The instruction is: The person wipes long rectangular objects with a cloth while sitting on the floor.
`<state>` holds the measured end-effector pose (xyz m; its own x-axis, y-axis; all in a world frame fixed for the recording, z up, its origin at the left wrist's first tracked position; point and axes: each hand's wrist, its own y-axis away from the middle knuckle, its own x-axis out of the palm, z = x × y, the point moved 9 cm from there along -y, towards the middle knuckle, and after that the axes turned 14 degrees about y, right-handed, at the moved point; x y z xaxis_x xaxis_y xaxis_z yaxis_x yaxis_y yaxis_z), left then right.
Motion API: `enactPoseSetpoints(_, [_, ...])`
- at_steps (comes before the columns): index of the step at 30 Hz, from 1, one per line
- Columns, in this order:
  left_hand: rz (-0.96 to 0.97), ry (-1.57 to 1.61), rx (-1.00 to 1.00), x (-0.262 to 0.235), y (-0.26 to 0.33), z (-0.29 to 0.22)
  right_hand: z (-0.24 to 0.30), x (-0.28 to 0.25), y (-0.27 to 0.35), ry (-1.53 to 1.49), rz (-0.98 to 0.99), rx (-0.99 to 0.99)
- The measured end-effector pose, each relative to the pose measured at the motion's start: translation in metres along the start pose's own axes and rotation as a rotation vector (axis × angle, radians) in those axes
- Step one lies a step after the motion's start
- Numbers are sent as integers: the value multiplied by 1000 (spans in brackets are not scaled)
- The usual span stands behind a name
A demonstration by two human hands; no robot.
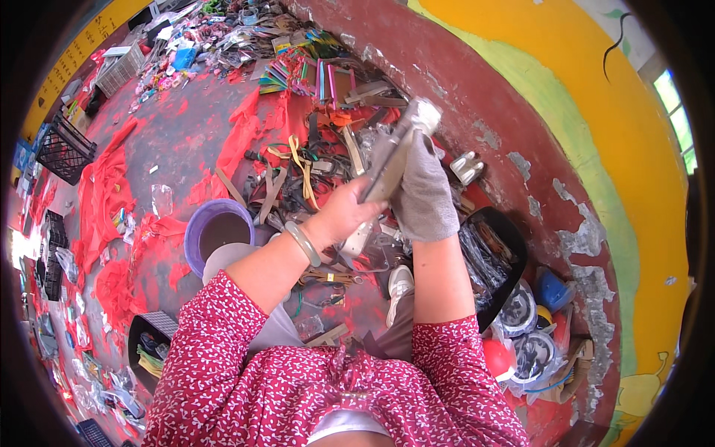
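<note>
Above the heaped scrap (pixel 313 167), near the wall (pixel 514 97), both hands clasped on a metal bar (pixel 383 167)

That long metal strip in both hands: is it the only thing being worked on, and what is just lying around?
In hand:
- metal strip
- bare left hand, with bangle
- gloved right hand

Lying about:
- purple bucket
- black crate
- heap of straps and strips
- red cloth
- black bag
</note>
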<state>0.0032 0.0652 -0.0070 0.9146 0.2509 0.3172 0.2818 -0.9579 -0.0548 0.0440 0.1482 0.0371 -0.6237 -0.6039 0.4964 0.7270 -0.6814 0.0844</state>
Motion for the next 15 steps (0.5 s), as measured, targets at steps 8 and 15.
enactPoseSetpoints(8, [136, -392, 80, 20, 7, -8, -14, -17, 4, -143, 14, -29])
enactPoseSetpoints(15, [-137, -412, 2, -10, 7, 9, -33, 6, -7, 526, -55, 89])
